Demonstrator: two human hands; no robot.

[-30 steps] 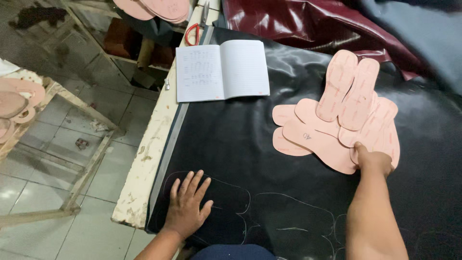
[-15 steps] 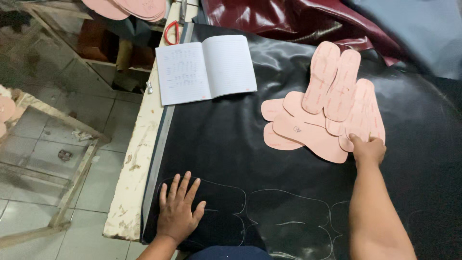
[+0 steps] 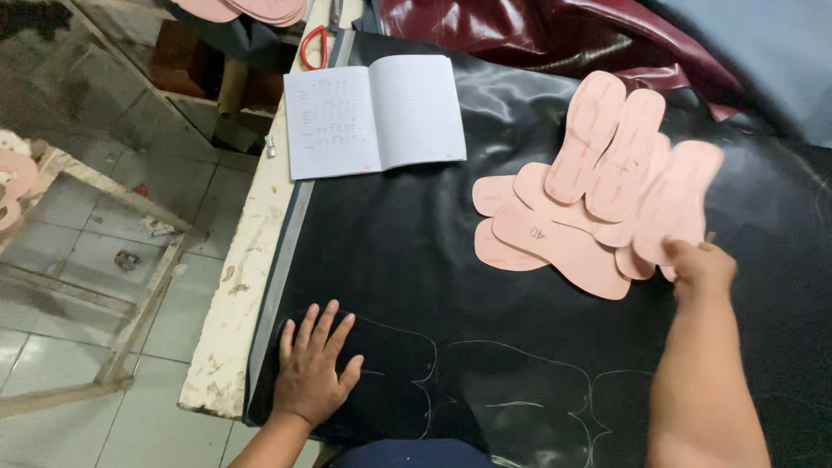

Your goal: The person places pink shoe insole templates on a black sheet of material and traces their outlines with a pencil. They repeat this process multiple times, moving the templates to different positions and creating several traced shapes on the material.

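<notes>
Black leather sheet [image 3: 416, 260] is lying over the desk, the left hand [image 3: 314, 371] pressing spread-fingered near its front-left edge while the right hand [image 3: 704, 270] is pinching a pink sole template [image 3: 680, 201] off the stack [image 3: 563, 234], likely dragging neighbouring templates askew.

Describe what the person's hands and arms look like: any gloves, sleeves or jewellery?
Both are bare. The left hand and right hand wear no gloves, and no rings, watch or bracelet show. Both forearms are uncovered as far as the picture reaches, with no sleeve in sight.
</notes>
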